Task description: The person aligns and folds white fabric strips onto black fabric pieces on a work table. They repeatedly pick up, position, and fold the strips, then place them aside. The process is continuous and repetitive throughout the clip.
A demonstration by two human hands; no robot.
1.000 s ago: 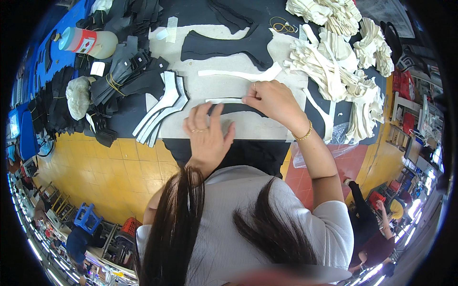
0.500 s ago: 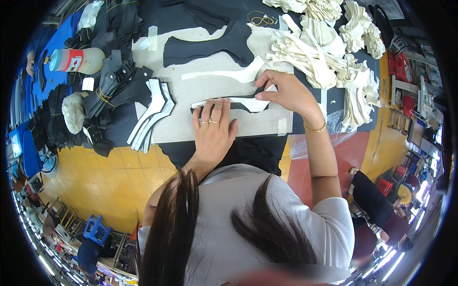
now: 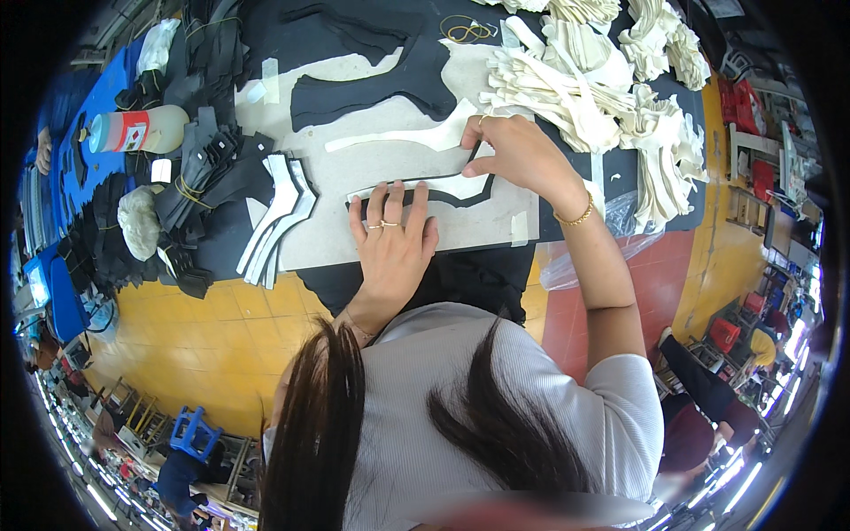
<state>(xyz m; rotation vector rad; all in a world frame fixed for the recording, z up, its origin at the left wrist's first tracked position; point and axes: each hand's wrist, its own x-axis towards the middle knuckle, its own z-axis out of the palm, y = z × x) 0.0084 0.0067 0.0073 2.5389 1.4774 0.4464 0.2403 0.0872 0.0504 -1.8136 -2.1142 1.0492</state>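
A narrow, curved white fabric piece (image 3: 456, 185) lies on a slightly larger black fabric piece (image 3: 471, 202), whose dark edge shows around it. My left hand (image 3: 392, 243) rests flat with fingers apart on the left end of the white piece. At the right end, the thumb and bent fingers of my right hand (image 3: 524, 152) pinch the upturned tip of the layered pieces; the exact grip is partly hidden. Just beyond them, another white piece (image 3: 429, 137) lies loose. Farther back is a wide black cut piece (image 3: 376, 93).
Beneath the work is a taped grey sheet (image 3: 323, 234). White-faced strips (image 3: 283, 212) overlap at its left, beside tied dark bundles (image 3: 208, 164) and a bottle (image 3: 142, 129). Cream fabric bundles (image 3: 567, 97) crowd the right, near a clear plastic bag (image 3: 602, 252) at the table edge.
My right hand has shifted slightly, and the white piece's right part now sits more evenly over the black one. My left hand stays pressed on the left end. The whole view has moved slightly.
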